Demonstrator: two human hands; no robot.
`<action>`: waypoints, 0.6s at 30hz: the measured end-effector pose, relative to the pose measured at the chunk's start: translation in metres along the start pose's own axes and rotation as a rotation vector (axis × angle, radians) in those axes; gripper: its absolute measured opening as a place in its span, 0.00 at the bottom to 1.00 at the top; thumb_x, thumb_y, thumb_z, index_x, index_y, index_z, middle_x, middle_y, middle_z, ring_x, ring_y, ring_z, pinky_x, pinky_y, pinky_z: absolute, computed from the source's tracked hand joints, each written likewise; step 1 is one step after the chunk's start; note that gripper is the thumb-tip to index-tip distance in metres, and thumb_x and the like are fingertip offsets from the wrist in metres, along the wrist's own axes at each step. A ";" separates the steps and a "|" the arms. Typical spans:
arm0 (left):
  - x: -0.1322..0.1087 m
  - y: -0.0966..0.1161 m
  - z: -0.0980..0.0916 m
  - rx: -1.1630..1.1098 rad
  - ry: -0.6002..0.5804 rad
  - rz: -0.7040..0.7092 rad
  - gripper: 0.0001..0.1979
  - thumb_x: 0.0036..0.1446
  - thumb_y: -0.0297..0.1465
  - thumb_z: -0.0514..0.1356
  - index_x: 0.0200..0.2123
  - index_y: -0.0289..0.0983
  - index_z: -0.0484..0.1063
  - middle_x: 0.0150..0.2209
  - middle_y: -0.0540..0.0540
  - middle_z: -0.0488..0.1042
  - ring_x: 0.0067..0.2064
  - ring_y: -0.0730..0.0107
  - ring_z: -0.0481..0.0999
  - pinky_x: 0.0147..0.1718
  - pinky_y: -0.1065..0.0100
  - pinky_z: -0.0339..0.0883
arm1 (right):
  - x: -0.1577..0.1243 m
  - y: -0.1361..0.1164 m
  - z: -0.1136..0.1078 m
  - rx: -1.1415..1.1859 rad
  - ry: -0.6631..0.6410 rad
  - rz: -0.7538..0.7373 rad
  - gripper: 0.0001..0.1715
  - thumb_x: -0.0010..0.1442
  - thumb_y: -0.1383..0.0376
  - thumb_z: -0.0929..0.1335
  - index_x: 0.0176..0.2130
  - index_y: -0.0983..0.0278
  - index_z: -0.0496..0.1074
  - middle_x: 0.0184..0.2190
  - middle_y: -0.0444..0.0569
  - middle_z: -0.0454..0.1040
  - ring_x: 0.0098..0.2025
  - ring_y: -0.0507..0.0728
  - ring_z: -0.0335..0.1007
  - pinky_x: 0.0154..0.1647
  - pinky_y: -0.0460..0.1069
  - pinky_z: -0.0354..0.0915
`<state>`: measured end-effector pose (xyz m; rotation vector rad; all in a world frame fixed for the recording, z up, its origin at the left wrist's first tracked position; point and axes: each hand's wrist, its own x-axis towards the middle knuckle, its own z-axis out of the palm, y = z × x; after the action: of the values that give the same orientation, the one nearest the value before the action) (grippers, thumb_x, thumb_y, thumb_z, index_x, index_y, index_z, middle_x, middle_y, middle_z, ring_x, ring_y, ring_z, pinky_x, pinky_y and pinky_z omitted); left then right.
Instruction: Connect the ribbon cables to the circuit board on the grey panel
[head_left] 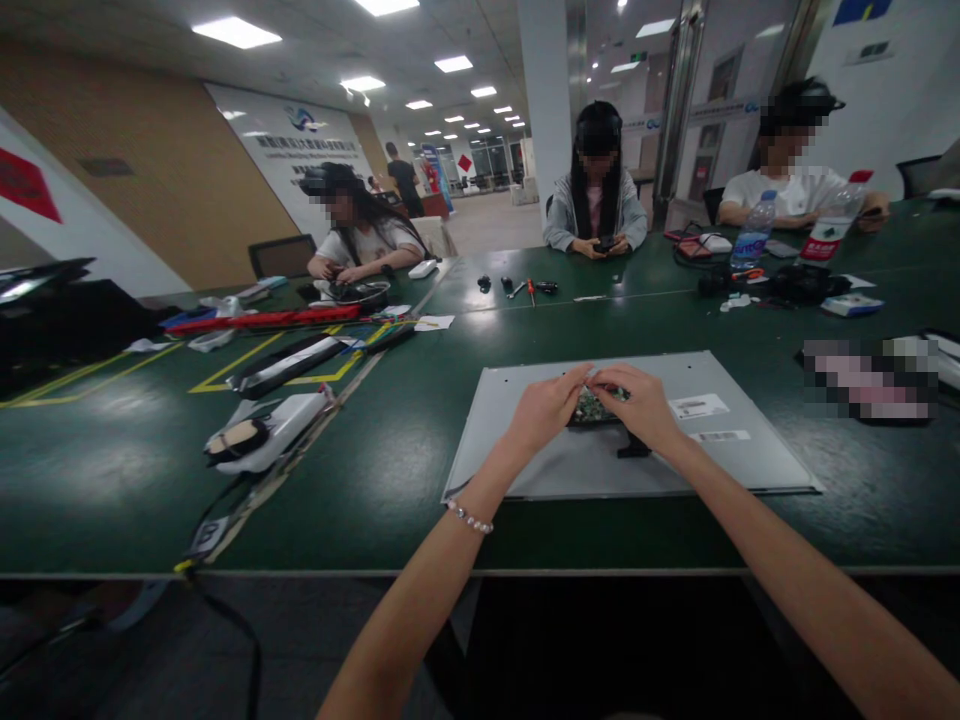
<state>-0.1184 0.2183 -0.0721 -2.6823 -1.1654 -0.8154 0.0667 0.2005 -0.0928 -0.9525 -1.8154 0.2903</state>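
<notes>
A green circuit board point(592, 405) in a dark frame sits over a pale grey flat panel point(525, 465) on the table. My left hand point(551, 405) is closed at the board's left and far edge, its fingers curled against it. From the right, my right hand point(637, 400) reaches over the board with its fingertips pinched together beside the left ones. Whatever is between those right fingertips is hidden. A black piece point(634, 447) sticks out below my right hand. White labels point(699, 406) are stuck on the panel's right part.
To the left lie a white device with a black end point(270, 432) and a long black case point(289, 362). Small tools, among them a red screwdriver point(531, 291), lie beyond the panel. Bottles point(752, 235) stand at the far right. Several people sit around the table point(360, 480).
</notes>
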 end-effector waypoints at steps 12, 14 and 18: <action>-0.001 -0.024 -0.009 0.218 0.165 -0.062 0.19 0.65 0.25 0.51 0.58 0.35 0.66 0.42 0.40 0.79 0.40 0.66 0.79 0.40 0.68 0.69 | 0.036 0.041 -0.011 -0.332 -0.072 0.117 0.12 0.61 0.68 0.65 0.39 0.62 0.78 0.41 0.52 0.79 0.45 0.62 0.74 0.50 0.57 0.65; -0.001 -0.027 -0.010 0.231 0.163 -0.063 0.19 0.65 0.25 0.50 0.58 0.35 0.65 0.43 0.41 0.79 0.42 0.67 0.79 0.41 0.68 0.69 | 0.037 0.050 -0.006 -0.405 -0.150 0.141 0.12 0.60 0.69 0.66 0.39 0.62 0.79 0.41 0.53 0.79 0.46 0.64 0.74 0.51 0.58 0.65; -0.002 -0.026 -0.008 0.268 0.156 -0.061 0.19 0.64 0.24 0.51 0.58 0.36 0.66 0.42 0.42 0.79 0.41 0.67 0.79 0.41 0.68 0.69 | 0.030 0.064 0.006 -0.479 -0.195 0.193 0.12 0.58 0.71 0.66 0.37 0.61 0.80 0.38 0.53 0.80 0.44 0.62 0.75 0.49 0.56 0.65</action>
<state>-0.1416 0.2330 -0.0696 -2.3360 -1.2267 -0.7964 0.0867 0.2658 -0.1126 -1.4809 -2.0185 0.0649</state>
